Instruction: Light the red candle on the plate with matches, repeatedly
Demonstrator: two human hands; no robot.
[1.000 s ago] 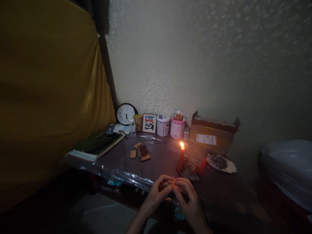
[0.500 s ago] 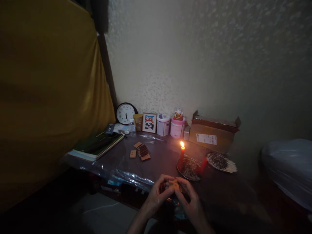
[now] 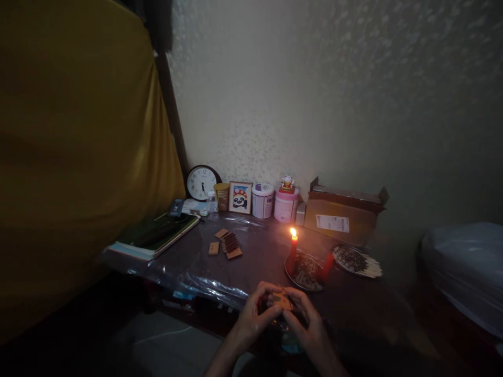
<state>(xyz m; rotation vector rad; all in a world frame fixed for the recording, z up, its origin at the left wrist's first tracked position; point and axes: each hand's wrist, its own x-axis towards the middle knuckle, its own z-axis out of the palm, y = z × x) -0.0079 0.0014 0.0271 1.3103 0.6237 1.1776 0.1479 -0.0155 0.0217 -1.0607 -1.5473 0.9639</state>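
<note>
Both hands meet low in the middle of the view, near the table's front edge. Between the fingertips of my left hand (image 3: pixel 257 311) and my right hand (image 3: pixel 304 317) is a small tan matchbox (image 3: pixel 282 300). Fingers cover its ends, so I cannot tell whether its tray is in or out. Just beyond the hands stands a lit red candle (image 3: pixel 294 254) on a round metal plate (image 3: pixel 291 275) strewn with dark bits. A shorter, unlit red candle (image 3: pixel 329 262) is at the plate's right side. More matchboxes (image 3: pixel 231 245) lie farther left, some showing dark brown striking sides.
A second plate (image 3: pixel 351 260) bears white sticks with dark ends. Along the wall stand a clock (image 3: pixel 203 183), a framed panda picture (image 3: pixel 240 198), two tubs (image 3: pixel 263 201) and a cardboard box (image 3: pixel 340 214). Books (image 3: pixel 157 238) lie left, beside a yellow curtain (image 3: pixel 86 157).
The matchbox has turned slightly between my fingers, and more of its tan face shows. Both hands stay in nearly the same place.
</note>
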